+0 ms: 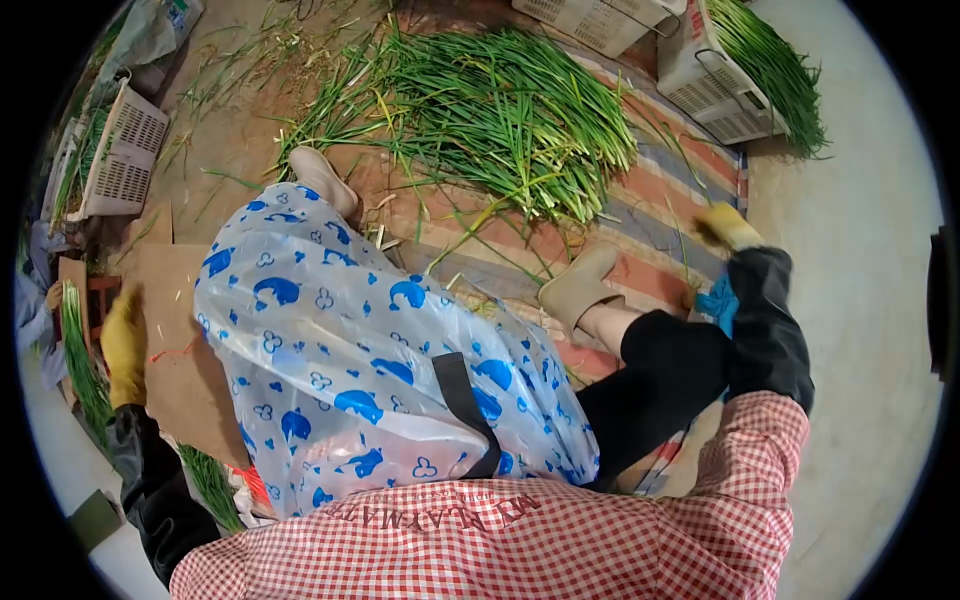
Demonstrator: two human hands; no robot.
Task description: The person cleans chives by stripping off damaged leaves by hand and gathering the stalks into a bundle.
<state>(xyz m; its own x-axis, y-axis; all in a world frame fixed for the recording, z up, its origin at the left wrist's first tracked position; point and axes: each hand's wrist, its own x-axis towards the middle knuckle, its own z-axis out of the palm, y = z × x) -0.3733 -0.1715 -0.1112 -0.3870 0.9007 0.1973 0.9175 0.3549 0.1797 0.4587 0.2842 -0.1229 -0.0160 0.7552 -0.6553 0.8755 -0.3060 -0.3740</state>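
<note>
My left hand (124, 350), in a yellow glove, is over the edge of a cardboard sheet (185, 330) at the left. Beside it are long green stalks (82, 365) that look like garlic chives. My right hand (730, 226), also yellow-gloved, is raised at the right above the striped sheet, with motion blur at its fingertips. The fingers of both hands are too unclear to show whether they grip anything. A large loose pile of the chive-like stalks (510, 115), their pale ends towards the lower right, lies in front of my boots (580, 285).
A white crate (715, 90) packed with stalks stands at the upper right, another crate (600, 25) beside it. More crates (125, 150) stand at the left. A person's blue sleeve (38, 290) shows at the left edge. A patterned plastic apron (380, 350) covers my lap.
</note>
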